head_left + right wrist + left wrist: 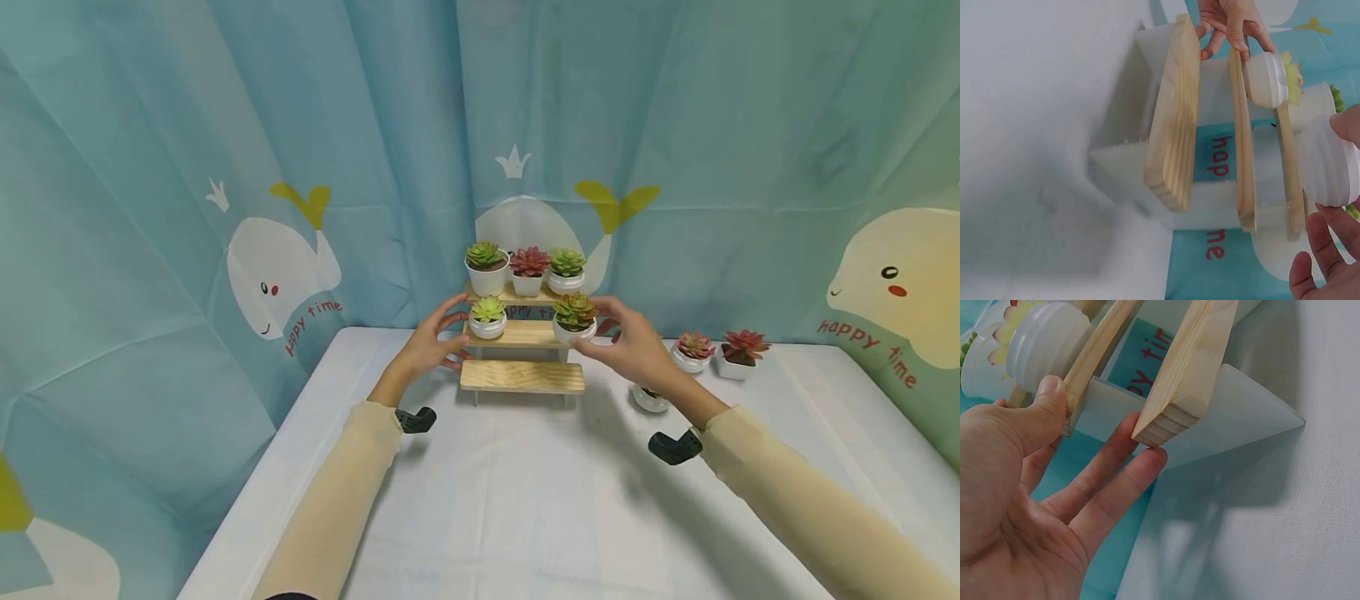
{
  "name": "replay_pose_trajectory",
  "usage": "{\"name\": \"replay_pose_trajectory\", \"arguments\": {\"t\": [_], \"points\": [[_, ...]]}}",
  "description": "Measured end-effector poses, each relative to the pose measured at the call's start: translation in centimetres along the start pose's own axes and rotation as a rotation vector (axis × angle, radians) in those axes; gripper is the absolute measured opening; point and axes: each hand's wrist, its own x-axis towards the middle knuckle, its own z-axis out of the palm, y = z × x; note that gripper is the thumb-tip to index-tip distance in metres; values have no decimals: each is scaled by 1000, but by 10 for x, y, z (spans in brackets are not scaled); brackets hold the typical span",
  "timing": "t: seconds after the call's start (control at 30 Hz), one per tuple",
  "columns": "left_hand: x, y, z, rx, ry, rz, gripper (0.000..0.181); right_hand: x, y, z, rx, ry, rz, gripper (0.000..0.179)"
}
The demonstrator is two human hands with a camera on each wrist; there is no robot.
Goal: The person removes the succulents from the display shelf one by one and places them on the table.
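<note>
A three-tier wooden plant stand (522, 377) stands on the table. My left hand (425, 344) is at its left end; the thumb (1051, 394) is on the middle shelf's end and two fingertips touch the lowest shelf (1179, 381). Close to that thumb, a yellow-green succulent in a white pot (488, 319) sits on the middle shelf. My right hand (633, 343) holds a green-and-reddish succulent in a white pot (575, 317) between thumb and fingers, near the middle shelf's right end. In the right wrist view this white pot (1329, 164) appears apart from the shelves.
On the top shelf stand a green succulent (486, 267), a red succulent (528, 271) and another green one (566, 271). Right of the stand, beyond my right forearm, are two reddish potted plants (742, 354) and a partly hidden white pot (650, 400). A whale-print curtain (405, 167) hangs behind.
</note>
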Motion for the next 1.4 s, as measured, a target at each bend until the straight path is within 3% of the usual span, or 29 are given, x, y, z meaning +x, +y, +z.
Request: {"name": "replay_pose_trajectory", "arguments": {"t": [0.73,1.4], "points": [[0,0,-2,-11,-12,6,75,-34,30,-58,-69,62,102,73],[1,-2,-3,-5,-19,20,76,-81,81,-100,-97,168,146,67]]}}
